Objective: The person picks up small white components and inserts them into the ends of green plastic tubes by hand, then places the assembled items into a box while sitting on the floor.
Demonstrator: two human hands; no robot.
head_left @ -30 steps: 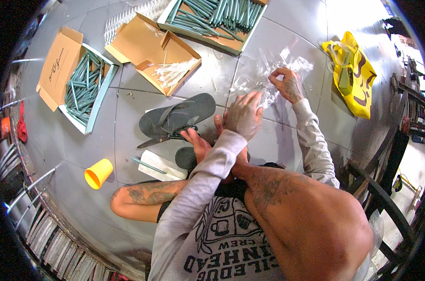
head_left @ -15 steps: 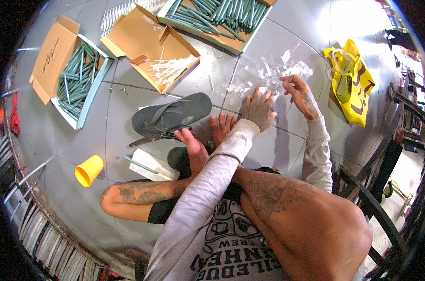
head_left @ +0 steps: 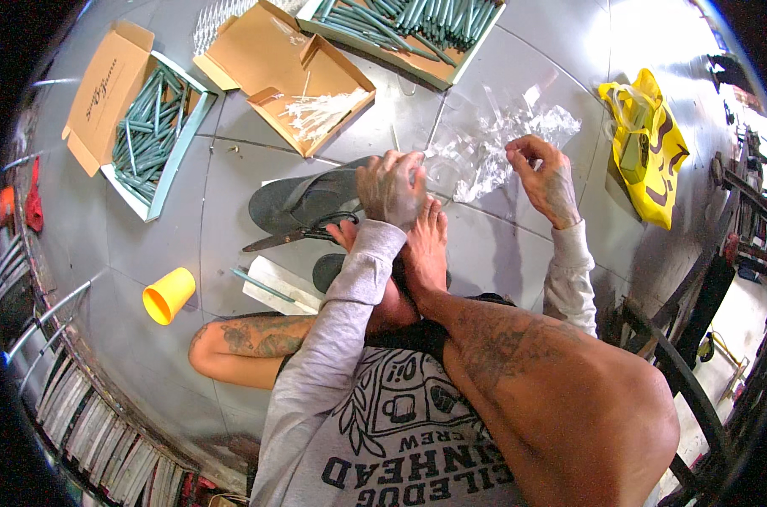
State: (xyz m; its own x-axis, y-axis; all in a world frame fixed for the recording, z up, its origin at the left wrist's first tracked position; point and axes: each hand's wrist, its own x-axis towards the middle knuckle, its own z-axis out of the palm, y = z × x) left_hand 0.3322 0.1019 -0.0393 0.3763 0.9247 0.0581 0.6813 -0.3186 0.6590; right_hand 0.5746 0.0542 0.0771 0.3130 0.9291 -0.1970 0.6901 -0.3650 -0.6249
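My left hand (head_left: pixel 390 188) is above the black flip-flop (head_left: pixel 294 201) and beside my bare foot, its fingers curled in; what they hold, if anything, is hidden. My right hand (head_left: pixel 548 182) has thumb and forefinger pinched together at the edge of a heap of crumpled clear plastic (head_left: pixel 489 173); I cannot make out what is in the pinch. Black-handled scissors (head_left: pixel 273 241) lie against the flip-flop. Closer to me, a teal stick (head_left: pixel 261 283) rests on a white block-like piece (head_left: pixel 280 289).
Open cardboard boxes hold teal sticks (head_left: pixel 152 127), white thin pieces (head_left: pixel 320 112) and more teal sticks (head_left: pixel 409 25). A yellow cup (head_left: pixel 169 296) lies tipped at left. A yellow plastic bag (head_left: pixel 649 160) sits at right, near dark metal framing (head_left: pixel 679 363).
My left hand has drawn back leftward from the plastic to over the flip-flop, fingers curling. My right hand stays by the plastic, fingers now pinched. The plastic heap looks more bunched toward me.
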